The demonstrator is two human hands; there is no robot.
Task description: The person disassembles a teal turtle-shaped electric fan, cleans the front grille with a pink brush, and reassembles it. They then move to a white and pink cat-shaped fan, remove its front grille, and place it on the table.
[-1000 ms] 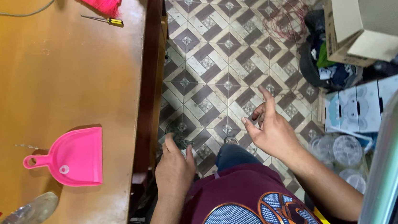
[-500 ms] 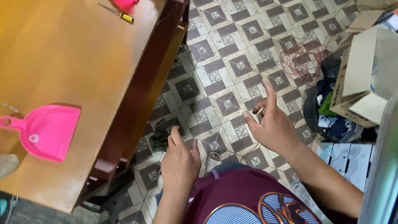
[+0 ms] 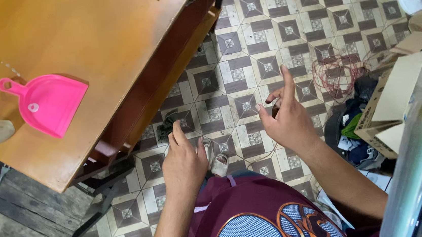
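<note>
Left hand [image 3: 183,161] closed over a dark object beyond the wooden table's [image 3: 87,38] near edge; right hand [image 3: 287,119] pinching a small dark piece, index raised.

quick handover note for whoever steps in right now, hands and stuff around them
Left hand: down over the patterned floor by the table edge, fingers curled; what it holds is hidden.
Right hand: raised, index finger up, a small dark item pinched at the fingertips, too small to identify.
Thin wire trails below the right hand.
Red wire coil lies on the floor, untouched.
Pink dustpan sits on the wooden table, apart from both hands.
Cardboard box stands to the right.
</note>
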